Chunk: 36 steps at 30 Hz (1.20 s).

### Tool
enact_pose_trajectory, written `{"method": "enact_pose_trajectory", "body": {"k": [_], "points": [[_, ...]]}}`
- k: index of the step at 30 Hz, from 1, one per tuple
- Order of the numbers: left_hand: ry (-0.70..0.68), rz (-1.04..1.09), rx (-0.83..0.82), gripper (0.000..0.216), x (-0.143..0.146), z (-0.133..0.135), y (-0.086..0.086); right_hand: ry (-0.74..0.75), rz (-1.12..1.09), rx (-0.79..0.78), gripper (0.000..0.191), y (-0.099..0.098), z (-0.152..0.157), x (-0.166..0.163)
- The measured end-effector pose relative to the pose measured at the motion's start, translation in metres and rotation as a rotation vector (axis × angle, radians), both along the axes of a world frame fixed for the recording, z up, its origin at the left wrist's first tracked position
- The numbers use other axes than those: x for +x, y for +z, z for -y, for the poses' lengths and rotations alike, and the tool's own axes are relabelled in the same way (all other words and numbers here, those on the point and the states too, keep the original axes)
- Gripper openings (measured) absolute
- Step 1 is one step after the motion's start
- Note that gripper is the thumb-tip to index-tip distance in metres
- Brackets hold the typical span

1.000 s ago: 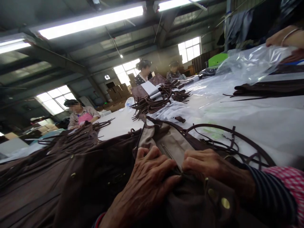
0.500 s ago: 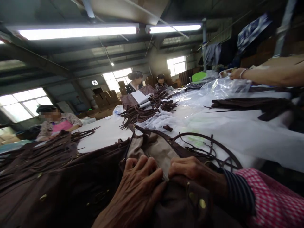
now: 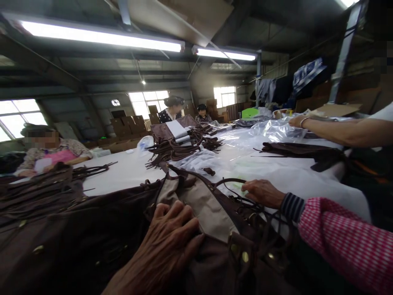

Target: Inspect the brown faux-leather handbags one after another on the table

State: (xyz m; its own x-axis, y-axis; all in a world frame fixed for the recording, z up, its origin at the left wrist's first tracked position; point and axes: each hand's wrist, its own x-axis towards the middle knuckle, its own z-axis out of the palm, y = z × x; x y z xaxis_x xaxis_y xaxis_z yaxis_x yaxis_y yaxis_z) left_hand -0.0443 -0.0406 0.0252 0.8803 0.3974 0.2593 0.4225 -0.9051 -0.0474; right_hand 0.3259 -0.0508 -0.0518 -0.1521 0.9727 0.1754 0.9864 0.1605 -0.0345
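Observation:
A dark brown bag [image 3: 211, 256] with a beige lining [image 3: 204, 205] and brass-coloured studs lies on its side in front of me, its mouth facing up. My left hand [image 3: 173, 233] is closed on the edge of that mouth, fingers curled against the lining. To the right, my right hand [image 3: 264, 193] is pinched around the bag's brown handle [image 3: 229, 180], which arches over the table. Thin brown straps [image 3: 276, 221] hang beneath my right wrist. The tips of several fingers are hidden in the fabric.
More brown bags [image 3: 70, 229] are piled at left. Behind stands a stack of bags with straps [image 3: 184, 141] on the white table [image 3: 123, 176]. Clear plastic [image 3: 273, 131] and a flat brown piece [image 3: 294, 150] lie at right, near a co-worker's arm [image 3: 344, 129]. Other people sit beyond.
My right hand has left the bag's mouth and moved right and up to the handle. My left hand stays on the bag's edge. The view has shifted slightly.

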Motion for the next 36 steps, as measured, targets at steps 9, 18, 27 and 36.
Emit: {"method": "enact_pose_trajectory", "body": {"k": [9, 18, 27, 36], "points": [[0.019, 0.116, -0.043, 0.014, -0.008, 0.01, -0.005, 0.11, 0.248, -0.1, 0.018, -0.009, -0.032, 0.008], [0.01, 0.105, -0.128, 0.027, -0.008, 0.007, -0.005, 0.075, 0.379, -0.048, 0.021, -0.017, -0.034, -0.009], [-0.029, 0.062, -0.17, 0.018, -0.012, 0.007, 0.011, -0.14, -0.281, 0.065, 0.016, 0.015, -0.011, -0.008], [-0.023, 0.072, -0.186, 0.013, -0.011, 0.01, 0.015, -0.207, -1.247, -0.055, 0.037, 0.025, -0.001, -0.01]]}}
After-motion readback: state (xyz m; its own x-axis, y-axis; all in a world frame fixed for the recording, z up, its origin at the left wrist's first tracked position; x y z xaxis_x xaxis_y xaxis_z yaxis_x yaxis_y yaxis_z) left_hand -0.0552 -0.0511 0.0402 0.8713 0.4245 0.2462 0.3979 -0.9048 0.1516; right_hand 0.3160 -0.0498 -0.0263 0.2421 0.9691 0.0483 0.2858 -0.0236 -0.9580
